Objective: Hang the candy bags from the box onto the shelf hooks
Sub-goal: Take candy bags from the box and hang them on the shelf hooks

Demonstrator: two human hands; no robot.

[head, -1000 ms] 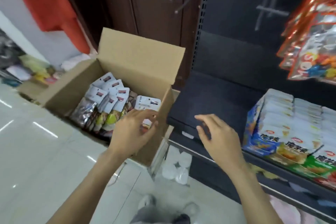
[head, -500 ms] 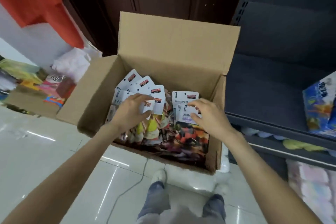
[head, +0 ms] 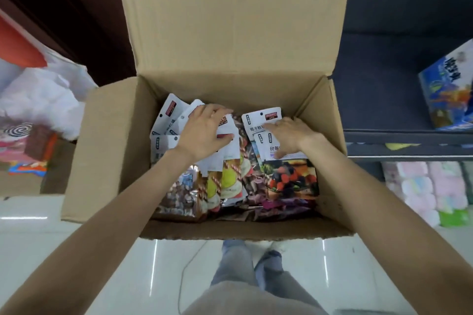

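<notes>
An open cardboard box (head: 112,151) stands on the floor in front of me, its back flap upright. Inside lie several candy bags (head: 230,181) with white header cards and colourful fronts. My left hand (head: 204,133) lies spread over the fanned white headers on the left side of the box. On the right, a berry-print candy bag (head: 289,181) has my right hand (head: 290,135) resting on its header, forefinger and thumb flat on the card. Neither hand has a bag lifted. No shelf hooks are in view.
A dark shelf unit (head: 384,89) stands right of the box, with a blue snack pack (head: 445,89) on it and pastel packs (head: 422,186) below. A white plastic bag (head: 43,100) and colourful goods lie at left. My legs (head: 245,271) are just behind the box.
My view has swung from the shelf down onto the box. Both hands have gone into the box and come to rest on the bag headers, the right hand having left the shelf edge.
</notes>
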